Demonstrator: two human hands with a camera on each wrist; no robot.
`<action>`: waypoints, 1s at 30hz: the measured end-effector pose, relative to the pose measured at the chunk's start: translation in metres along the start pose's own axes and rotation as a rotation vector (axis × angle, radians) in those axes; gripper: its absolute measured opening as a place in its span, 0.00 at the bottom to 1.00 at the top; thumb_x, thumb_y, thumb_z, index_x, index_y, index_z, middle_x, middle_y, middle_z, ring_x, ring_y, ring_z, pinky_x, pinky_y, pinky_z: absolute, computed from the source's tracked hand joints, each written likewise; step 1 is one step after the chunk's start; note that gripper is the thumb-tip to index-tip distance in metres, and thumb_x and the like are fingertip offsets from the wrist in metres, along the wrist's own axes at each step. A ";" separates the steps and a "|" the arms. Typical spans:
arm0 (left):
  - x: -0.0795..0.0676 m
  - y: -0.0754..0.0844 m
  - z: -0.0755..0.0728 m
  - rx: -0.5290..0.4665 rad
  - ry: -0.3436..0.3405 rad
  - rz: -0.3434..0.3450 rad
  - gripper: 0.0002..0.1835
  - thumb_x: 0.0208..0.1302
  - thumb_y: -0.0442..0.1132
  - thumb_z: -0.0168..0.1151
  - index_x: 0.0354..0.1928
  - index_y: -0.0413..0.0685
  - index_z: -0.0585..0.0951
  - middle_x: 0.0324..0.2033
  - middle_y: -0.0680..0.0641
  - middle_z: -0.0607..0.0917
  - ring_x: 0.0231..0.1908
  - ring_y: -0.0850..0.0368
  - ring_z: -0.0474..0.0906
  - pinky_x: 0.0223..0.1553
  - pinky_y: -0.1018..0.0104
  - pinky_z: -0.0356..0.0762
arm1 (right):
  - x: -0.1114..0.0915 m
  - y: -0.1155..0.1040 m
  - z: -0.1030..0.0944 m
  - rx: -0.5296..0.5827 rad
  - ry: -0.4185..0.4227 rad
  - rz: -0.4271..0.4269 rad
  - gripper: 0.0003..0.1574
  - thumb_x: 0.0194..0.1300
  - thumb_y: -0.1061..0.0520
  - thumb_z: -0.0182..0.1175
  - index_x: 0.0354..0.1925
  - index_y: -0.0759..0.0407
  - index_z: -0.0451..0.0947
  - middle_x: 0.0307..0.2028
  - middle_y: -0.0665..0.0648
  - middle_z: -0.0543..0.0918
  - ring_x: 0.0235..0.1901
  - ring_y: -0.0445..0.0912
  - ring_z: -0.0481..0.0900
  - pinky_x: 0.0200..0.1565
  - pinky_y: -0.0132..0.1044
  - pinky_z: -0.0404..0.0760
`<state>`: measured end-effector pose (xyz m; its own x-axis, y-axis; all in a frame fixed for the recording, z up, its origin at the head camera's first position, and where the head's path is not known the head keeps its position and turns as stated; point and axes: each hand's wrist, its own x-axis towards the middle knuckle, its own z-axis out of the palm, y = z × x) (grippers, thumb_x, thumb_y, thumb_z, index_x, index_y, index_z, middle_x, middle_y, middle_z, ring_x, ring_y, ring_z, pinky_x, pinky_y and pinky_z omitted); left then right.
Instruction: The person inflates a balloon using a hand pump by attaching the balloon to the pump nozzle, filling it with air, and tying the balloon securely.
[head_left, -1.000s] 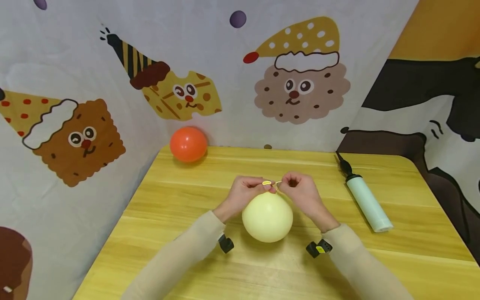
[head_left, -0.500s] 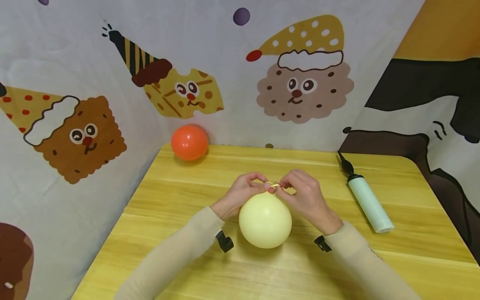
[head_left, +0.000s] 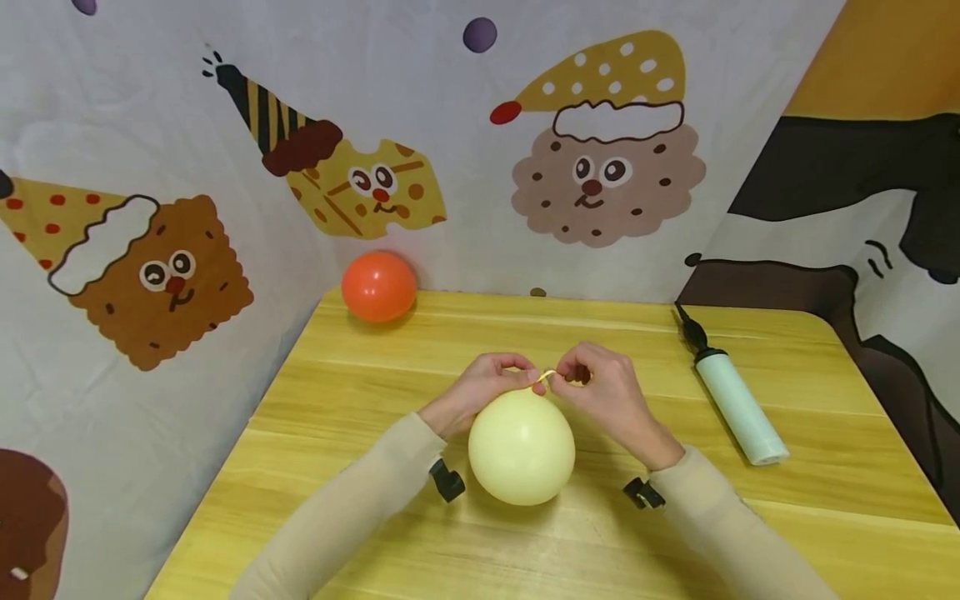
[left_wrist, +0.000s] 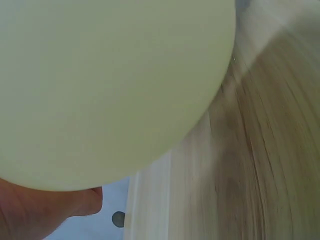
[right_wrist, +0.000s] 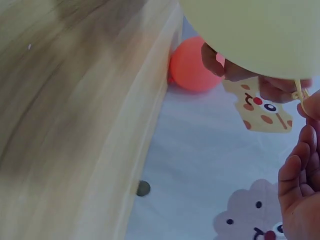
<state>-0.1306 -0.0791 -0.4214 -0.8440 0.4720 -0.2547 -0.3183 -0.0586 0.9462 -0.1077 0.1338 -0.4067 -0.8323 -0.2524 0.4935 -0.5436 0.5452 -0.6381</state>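
Observation:
A pale yellow inflated balloon (head_left: 522, 448) hangs just below both hands, its neck pointing away from the person. My left hand (head_left: 483, 385) pinches the neck near the balloon's body. The thumb and forefinger of my right hand (head_left: 606, 392) pinch the neck's stretched end. Between the fingertips the neck (right_wrist: 299, 92) looks looped or knotted in the right wrist view. In the left wrist view the balloon (left_wrist: 110, 85) covers most of the left hand (left_wrist: 40, 210).
An orange balloon (head_left: 378, 286) lies at the back left of the wooden table (head_left: 360, 467). On the right lies a pale green hand pump (head_left: 738, 407) with a black nozzle. A cartoon-printed cloth (head_left: 465, 167) hangs behind the table.
The yellow balloon has shifted a little left and towards the person. The right fingers have moved about the neck, first pulling its end out, then bringing it close to the left fingertips.

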 end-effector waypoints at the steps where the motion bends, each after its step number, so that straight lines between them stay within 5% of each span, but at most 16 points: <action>1: 0.000 0.000 -0.001 0.002 -0.008 -0.001 0.09 0.75 0.37 0.64 0.48 0.37 0.82 0.38 0.40 0.90 0.36 0.57 0.87 0.38 0.63 0.87 | 0.000 0.000 0.000 0.011 -0.010 0.024 0.12 0.56 0.67 0.71 0.27 0.53 0.80 0.25 0.47 0.79 0.26 0.44 0.74 0.27 0.31 0.73; 9: 0.000 0.001 -0.010 0.067 -0.177 0.071 0.10 0.77 0.33 0.58 0.54 0.38 0.77 0.31 0.48 0.89 0.33 0.58 0.86 0.33 0.65 0.85 | 0.004 0.006 0.003 0.162 -0.181 0.276 0.05 0.62 0.59 0.70 0.30 0.52 0.84 0.26 0.50 0.81 0.27 0.47 0.76 0.28 0.36 0.77; 17: -0.001 0.003 -0.014 0.077 -0.407 0.176 0.11 0.79 0.33 0.49 0.59 0.42 0.69 0.29 0.49 0.85 0.33 0.57 0.82 0.39 0.63 0.82 | 0.008 0.007 0.005 0.265 -0.310 0.371 0.05 0.64 0.55 0.69 0.33 0.54 0.84 0.28 0.54 0.80 0.29 0.49 0.74 0.29 0.36 0.74; 21: -0.003 0.001 -0.013 0.100 -0.455 0.240 0.16 0.75 0.33 0.51 0.61 0.40 0.69 0.27 0.49 0.81 0.33 0.56 0.78 0.43 0.63 0.80 | 0.010 0.006 0.004 0.285 -0.351 0.397 0.07 0.64 0.53 0.70 0.34 0.56 0.83 0.28 0.55 0.79 0.30 0.49 0.73 0.29 0.36 0.72; 25: -0.002 -0.002 -0.013 0.165 -0.373 0.310 0.15 0.75 0.32 0.55 0.60 0.37 0.71 0.32 0.49 0.84 0.36 0.57 0.80 0.43 0.63 0.82 | 0.010 0.005 0.002 0.243 -0.332 0.419 0.05 0.62 0.56 0.68 0.34 0.56 0.82 0.28 0.55 0.79 0.30 0.48 0.73 0.29 0.36 0.73; 30: 0.000 -0.006 -0.009 0.285 -0.134 0.353 0.12 0.78 0.34 0.56 0.56 0.35 0.80 0.39 0.40 0.89 0.42 0.55 0.85 0.46 0.64 0.84 | 0.008 0.003 0.001 0.175 -0.264 0.425 0.08 0.61 0.56 0.69 0.31 0.56 0.79 0.25 0.54 0.77 0.28 0.48 0.73 0.28 0.36 0.72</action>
<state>-0.1329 -0.0870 -0.4288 -0.8102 0.5771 0.1026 0.1248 -0.0011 0.9922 -0.1164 0.1329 -0.4050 -0.9698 -0.2431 0.0191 -0.1438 0.5069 -0.8499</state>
